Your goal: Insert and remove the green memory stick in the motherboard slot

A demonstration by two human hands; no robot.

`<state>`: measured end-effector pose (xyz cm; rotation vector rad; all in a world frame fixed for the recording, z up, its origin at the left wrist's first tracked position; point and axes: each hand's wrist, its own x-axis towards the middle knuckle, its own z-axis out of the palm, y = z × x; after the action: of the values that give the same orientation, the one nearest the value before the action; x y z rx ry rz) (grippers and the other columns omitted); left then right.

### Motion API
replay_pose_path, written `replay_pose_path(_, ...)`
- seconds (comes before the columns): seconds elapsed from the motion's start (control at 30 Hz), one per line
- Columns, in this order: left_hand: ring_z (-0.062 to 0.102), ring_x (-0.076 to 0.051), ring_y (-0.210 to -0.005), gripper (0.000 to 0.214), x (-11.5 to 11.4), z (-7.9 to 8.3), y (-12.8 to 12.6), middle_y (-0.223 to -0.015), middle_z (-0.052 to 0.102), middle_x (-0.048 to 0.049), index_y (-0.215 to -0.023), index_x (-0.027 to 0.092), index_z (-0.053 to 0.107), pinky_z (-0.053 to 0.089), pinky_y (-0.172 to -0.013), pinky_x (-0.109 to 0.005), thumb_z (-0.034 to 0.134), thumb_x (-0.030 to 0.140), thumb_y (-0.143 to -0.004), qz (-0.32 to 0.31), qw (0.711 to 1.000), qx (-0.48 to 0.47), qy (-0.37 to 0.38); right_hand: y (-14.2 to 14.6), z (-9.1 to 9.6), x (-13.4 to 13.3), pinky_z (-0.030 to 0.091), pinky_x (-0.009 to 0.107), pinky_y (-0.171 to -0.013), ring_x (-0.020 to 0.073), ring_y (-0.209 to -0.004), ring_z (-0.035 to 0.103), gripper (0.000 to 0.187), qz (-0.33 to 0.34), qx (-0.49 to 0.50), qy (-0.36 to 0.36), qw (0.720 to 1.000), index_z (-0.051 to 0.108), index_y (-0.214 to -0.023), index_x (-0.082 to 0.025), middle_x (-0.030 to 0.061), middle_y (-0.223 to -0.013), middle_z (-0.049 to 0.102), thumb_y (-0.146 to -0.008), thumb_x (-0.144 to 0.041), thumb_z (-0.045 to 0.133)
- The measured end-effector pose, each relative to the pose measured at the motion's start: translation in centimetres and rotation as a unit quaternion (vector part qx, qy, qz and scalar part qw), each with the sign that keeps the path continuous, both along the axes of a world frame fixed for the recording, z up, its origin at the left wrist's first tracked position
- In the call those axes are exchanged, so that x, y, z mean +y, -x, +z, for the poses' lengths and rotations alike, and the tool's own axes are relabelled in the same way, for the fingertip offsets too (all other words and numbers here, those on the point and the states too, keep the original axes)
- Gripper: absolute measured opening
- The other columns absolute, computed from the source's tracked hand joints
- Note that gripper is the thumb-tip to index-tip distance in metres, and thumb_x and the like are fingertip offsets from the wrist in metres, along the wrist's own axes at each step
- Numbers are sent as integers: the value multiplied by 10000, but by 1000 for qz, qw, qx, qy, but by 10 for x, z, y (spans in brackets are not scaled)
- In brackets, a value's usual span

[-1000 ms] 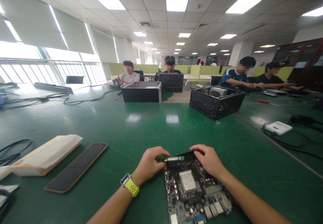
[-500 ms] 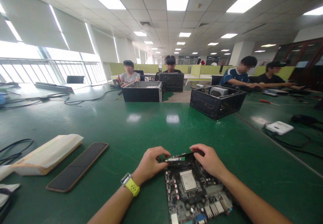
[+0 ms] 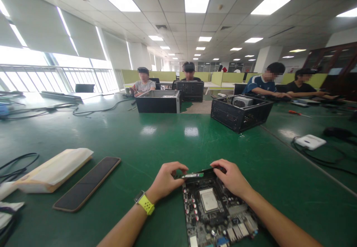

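Observation:
A motherboard [image 3: 217, 213] with a square silver processor in its middle lies on the green table [image 3: 178, 139] right in front of me. Along its far edge a green memory stick [image 3: 194, 175] stands on its long edge. My left hand [image 3: 165, 181], with a yellow watch on the wrist, pinches the stick's left end. My right hand [image 3: 231, 176] has its fingers curled over the stick's right end at the board's far corner.
A dark phone [image 3: 87, 183] and a padded envelope [image 3: 52, 170] lie to my left, with cables at the far left. Two open computer cases [image 3: 157, 101] [image 3: 240, 112] stand farther back. A white box [image 3: 310, 141] with cables sits right. Several people sit at the far side.

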<state>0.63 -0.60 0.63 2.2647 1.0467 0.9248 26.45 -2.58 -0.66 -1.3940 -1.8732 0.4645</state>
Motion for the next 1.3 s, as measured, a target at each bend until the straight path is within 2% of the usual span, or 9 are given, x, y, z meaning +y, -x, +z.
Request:
replay_pose_path(0.23, 549, -117, -681, 196, 2, -4, 0, -773, 666, 6, -841, 177, 689, 369, -593, -207, 619, 86, -682, -2, 1000, 1, -3, 1, 1, -1, 424, 309, -812, 186, -869, 585, 208, 12, -7, 0, 1000, 685, -882, -213, 30, -900, 672, -807, -219, 491)
replay_pose_path(0.43, 525, -117, -640, 141, 2, -1, 0, -775, 669, -1, -852, 182, 690, 358, -555, -205, 677, 219, -717, 20, 999, -24, -10, -2, 3, 0, 432, 310, -797, 187, -861, 579, 222, 2, -8, -2, 1000, 667, -949, -206, 36, -930, 663, -777, -220, 527)
replay_pose_path(0.6, 542, -129, -642, 164, 6, -3, 1, -801, 674, -19, -843, 168, 681, 380, -558, -212, 631, 311, -779, 90, 991, -100, -8, 18, 28, -26, 404, 302, -792, 184, -864, 563, 157, -31, -51, -108, 992, 640, -856, -195, 42, -880, 647, -819, -273, 508)
replay_pose_path(0.7, 503, -115, -563, 212, 11, -9, 4, -686, 640, -6, -808, 154, 678, 365, -526, -208, 599, 351, -804, 116, 986, -120, -4, 53, 32, -58, 377, 264, -614, 165, -683, 578, 223, 51, -142, -100, 983, 612, -735, -209, 12, -703, 638, -831, -380, 506)
replay_pose_path(0.8, 450, -104, -516, 252, 14, -13, 7, -581, 579, 11, -754, 145, 677, 333, -497, -203, 587, 373, -809, 124, 986, -111, -10, 83, 20, -84, 317, 251, -501, 170, -556, 589, 291, 145, -292, -69, 943, 615, -716, -204, 18, -659, 666, -791, -473, 536)
replay_pose_path(0.93, 402, -93, -490, 271, 15, -14, 10, -534, 528, 25, -719, 143, 676, 305, -478, -197, 584, 383, -805, 130, 986, -101, -18, 90, 11, -92, 287, 234, -475, 172, -549, 611, 227, 163, -354, -29, 921, 619, -714, -220, 10, -698, 695, -788, -415, 531)
replay_pose_path(1.07, 394, -91, -488, 276, 15, -12, 12, -529, 516, 27, -714, 144, 678, 302, -474, -194, 578, 385, -804, 128, 987, -94, -21, 70, 19, -72, 338, 230, -539, 166, -606, 621, 219, 82, -333, -19, 939, 609, -705, -224, 11, -690, 690, -832, -318, 457)
replay_pose_path(1.17, 388, -90, -483, 286, 13, -10, 14, -526, 515, 27, -715, 144, 679, 297, -472, -196, 574, 395, -805, 125, 988, -83, -21, 34, 25, -34, 373, 252, -571, 197, -648, 634, 267, -71, -355, 9, 932, 631, -741, -222, 49, -694, 683, -861, -335, 421)
replay_pose_path(1.3, 396, -93, -488, 300, 11, -6, 14, -537, 524, 25, -724, 147, 679, 301, -477, -200, 552, 404, -816, 121, 990, -65, -17, -42, 23, 15, 421, 341, -595, 281, -722, 648, 378, -297, -332, 84, 891, 656, -924, -231, 128, -799, 684, -893, -450, 349)
